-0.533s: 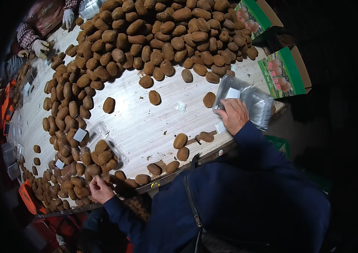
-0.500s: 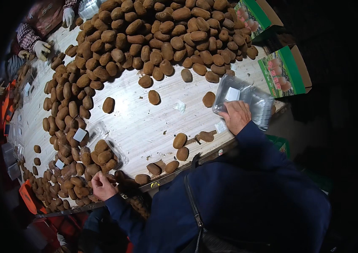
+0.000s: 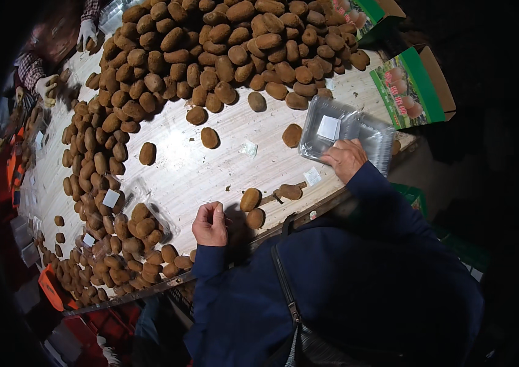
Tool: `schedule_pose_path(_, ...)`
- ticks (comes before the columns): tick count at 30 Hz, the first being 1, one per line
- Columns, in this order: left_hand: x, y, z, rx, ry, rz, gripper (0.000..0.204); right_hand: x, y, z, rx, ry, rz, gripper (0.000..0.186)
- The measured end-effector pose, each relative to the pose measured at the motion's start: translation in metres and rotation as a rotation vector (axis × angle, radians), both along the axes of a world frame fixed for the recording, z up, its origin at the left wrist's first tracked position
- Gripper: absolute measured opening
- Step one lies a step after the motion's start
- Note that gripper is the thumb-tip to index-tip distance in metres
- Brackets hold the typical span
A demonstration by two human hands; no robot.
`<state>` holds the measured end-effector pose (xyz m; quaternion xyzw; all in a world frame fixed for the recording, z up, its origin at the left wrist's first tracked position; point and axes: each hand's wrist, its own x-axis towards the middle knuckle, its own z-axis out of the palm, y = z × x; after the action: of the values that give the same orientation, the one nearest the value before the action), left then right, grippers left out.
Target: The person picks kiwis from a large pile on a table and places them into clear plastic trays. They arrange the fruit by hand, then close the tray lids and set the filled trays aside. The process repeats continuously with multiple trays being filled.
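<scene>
The room is dark around the pale table [image 3: 177,174], where we see many kiwis [image 3: 229,55] loose toward the far edge and one clear box [image 3: 163,218], toward the left, already filled. Near the right corner, the right hand [image 3: 346,160] lies with bent fingers on stacked clear boxes [image 3: 374,137], gripping or not we cannot tell, with only a white card [image 3: 328,128] in the top one; the left hand [image 3: 210,227], at the near edge, presses thumb to fingers, on something or nothing we cannot tell.

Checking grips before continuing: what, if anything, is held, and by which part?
The right hand touches the clear plastic packaging at its near edge; whether it grips cannot be told. The left hand looks closed, with nothing clearly visible in it.
</scene>
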<state>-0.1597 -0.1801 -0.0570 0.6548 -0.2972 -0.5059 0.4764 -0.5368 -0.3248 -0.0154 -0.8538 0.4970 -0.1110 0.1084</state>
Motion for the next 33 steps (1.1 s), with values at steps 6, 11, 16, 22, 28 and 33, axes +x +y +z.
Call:
schedule_pose_path(6, -0.046, -0.013, 0.007, 0.012, 0.006, -0.150, 0.011, -0.001, -0.001, 0.007, -0.110, -0.075, -0.112, 0.011)
schedule_pose_path(11, -0.116, -0.042, 0.032, -0.369, -0.191, -0.497, 0.019, -0.008, -0.011, 0.018, -0.207, -0.320, -0.189, 0.012)
schedule_pose_path(16, -0.200, -0.091, 0.017, -0.509, -0.135, -0.837, 0.044, -0.011, -0.022, 0.048, -0.313, -0.361, -0.232, 0.006)
schedule_pose_path(22, -0.224, -0.105, -0.007, -0.515, -0.261, -0.743, 0.062, -0.025, -0.020, 0.109, -0.356, -0.655, -0.400, 0.004)
schedule_pose_path(28, -0.171, -0.083, 0.070, -0.307, 0.208, -0.597, 0.096, 0.028, -0.011, 0.109, -0.023, -0.984, -0.324, 0.006)
schedule_pose_path(33, -0.129, -0.059, 0.086, -0.361, 0.057, -0.322, 0.111, 0.121, -0.007, 0.072, 0.244, -0.986, -0.071, 0.007)
